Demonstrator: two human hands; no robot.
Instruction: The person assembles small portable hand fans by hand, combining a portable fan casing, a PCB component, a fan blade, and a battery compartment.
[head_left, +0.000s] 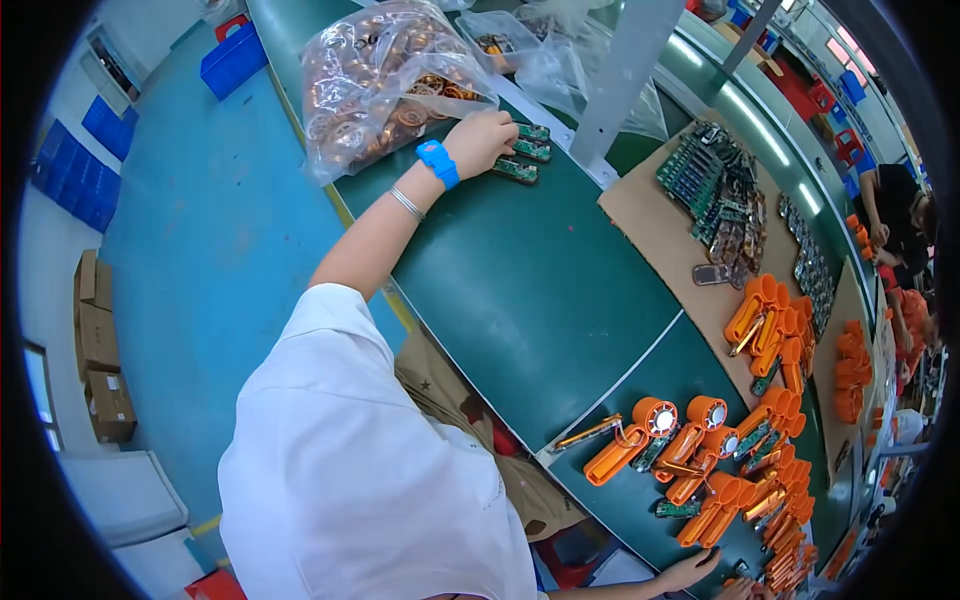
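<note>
My left hand, with a blue watch on its wrist, reaches to the far side of the green table. Its bent fingers close on the near end of a small green circuit board. Another circuit board lies just below the fingers, and one more just above. Beside this hand stands a clear plastic bag full of copper-coloured coils. My right hand is low in the view, near orange plastic housings; its fingers are stretched out and nothing shows in them.
Orange housings with round fans and boards cover the table's right part. Brown cardboard bears a pile of circuit boards. A grey metal post rises behind my left hand. Co-workers sit at far right.
</note>
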